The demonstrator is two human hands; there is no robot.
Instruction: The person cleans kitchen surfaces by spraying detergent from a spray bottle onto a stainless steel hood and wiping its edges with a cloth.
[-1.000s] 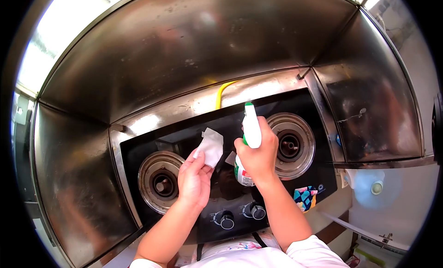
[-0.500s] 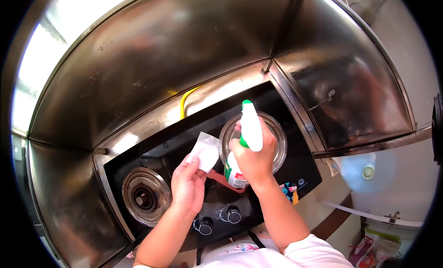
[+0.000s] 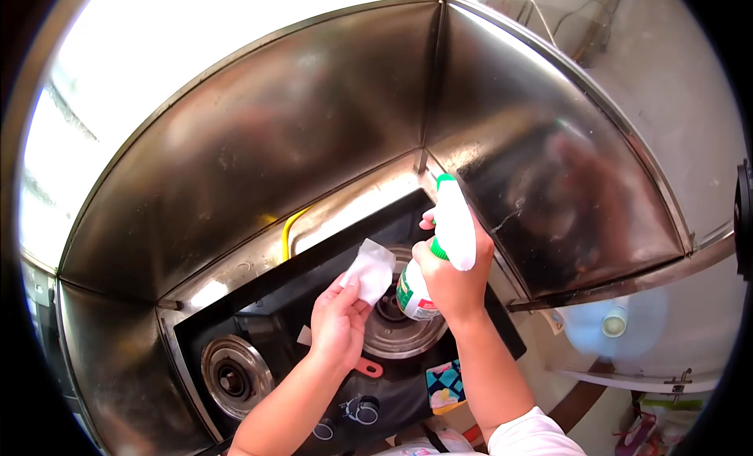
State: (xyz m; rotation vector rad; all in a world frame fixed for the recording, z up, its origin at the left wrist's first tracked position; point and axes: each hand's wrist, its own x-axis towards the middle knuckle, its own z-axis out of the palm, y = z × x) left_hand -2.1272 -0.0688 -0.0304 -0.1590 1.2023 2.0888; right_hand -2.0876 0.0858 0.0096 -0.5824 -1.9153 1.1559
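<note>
My right hand (image 3: 459,283) is wrapped round a white spray bottle (image 3: 416,293) with a green collar and green-tipped trigger head. The bottle is held upright-ish above the right burner (image 3: 404,342) of a black gas stove (image 3: 298,299). In my left hand (image 3: 339,324) a folded white wipe (image 3: 370,271) is pinched between thumb and fingers, just left of the bottle and apart from it. Beneath my left hand, a flat tool with a pink handle (image 3: 369,367) lies on the stove, its middle hidden.
The left burner (image 3: 235,377) and a control knob (image 3: 362,410) are on the stove. Metal splash panels (image 3: 259,150) stand behind and at the right (image 3: 580,197). A yellow hose (image 3: 290,232) runs at the back. A patterned cloth-like item (image 3: 445,387) lies at the front right.
The view has tilted up toward the panels. My right hand has carried the spray bottle toward the right panel. My left hand still holds the wipe beside it.
</note>
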